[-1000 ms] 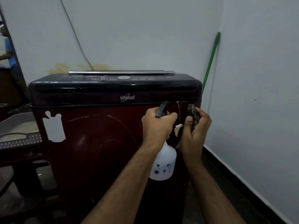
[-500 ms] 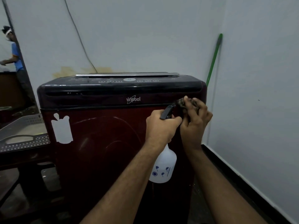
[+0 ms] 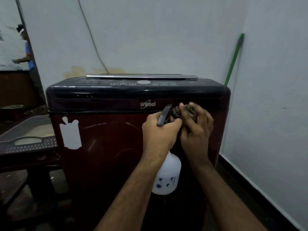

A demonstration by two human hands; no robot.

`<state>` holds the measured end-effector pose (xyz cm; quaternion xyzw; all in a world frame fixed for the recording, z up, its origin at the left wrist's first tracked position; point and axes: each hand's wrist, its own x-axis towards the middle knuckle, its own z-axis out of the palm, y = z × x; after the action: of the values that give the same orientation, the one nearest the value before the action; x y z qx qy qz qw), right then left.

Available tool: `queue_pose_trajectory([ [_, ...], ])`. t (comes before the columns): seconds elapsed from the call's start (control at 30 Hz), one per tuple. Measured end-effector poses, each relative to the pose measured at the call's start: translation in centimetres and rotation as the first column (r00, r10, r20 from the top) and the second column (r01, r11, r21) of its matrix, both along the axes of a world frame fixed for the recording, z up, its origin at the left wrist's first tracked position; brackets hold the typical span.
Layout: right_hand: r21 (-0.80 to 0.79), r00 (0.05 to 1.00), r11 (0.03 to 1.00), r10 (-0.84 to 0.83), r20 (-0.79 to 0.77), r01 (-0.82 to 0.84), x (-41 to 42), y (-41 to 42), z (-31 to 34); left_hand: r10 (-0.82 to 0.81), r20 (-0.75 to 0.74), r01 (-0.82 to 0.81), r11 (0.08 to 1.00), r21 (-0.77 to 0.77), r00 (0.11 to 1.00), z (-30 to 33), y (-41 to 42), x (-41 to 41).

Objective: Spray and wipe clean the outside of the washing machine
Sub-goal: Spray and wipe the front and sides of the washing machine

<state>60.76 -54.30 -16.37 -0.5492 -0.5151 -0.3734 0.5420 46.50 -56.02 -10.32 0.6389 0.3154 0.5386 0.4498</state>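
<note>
Front of a dark red washing machine in a room corner, mid-clean. Left hand curled round the neck of a white spray bottle, grey trigger standing clear above the knuckles, bottle body hanging just in front of the panel. Right hand bunched round a dark cloth, pressed against the seam where the black top band meets the red front, right of the brand logo; cloth blurred, so possibly in motion. Best done with firm, overlapping passes along the seam, working leftward, then down the panel; nozzle kept off the control buttons. Green broom handle leaning in the corner behind.
</note>
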Motion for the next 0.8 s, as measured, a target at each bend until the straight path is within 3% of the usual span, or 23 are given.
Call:
queue_pose_trajectory([
  [0.2,0.145,0.98,0.984,0.123,-0.158,-0.101,-1.2,0.8,4.3,0.022,-0.032,-0.023,0.999,-0.028,0.999,-0.3,0.5,-2.1],
  [0.37,-0.081,0.965,0.979,0.198,0.173,-0.186,-2.9,1.5,3.3,0.056,0.063,-0.053,0.998,-0.041,0.996,-0.4,0.8,-3.5],
  [0.53,0.038,0.975,0.976,0.211,0.066,-0.214,-5.1,2.1,5.2,0.127,0.043,-0.126,0.992,-0.028,0.991,-1.0,1.4,-6.0],
  [0.7,-0.103,0.902,0.966,0.26,0.346,-0.238,-9.7,4.2,4.6,0.208,0.1,-0.203,0.977,-0.06,0.973,-0.7,2.6,-9.5],
  [0.8,-0.138,0.88,0.945,0.328,0.344,-0.298,-9.1,3.8,4.2,0.224,0.085,-0.22,0.974,-0.056,0.971,-0.7,3.3,-11.8],
])
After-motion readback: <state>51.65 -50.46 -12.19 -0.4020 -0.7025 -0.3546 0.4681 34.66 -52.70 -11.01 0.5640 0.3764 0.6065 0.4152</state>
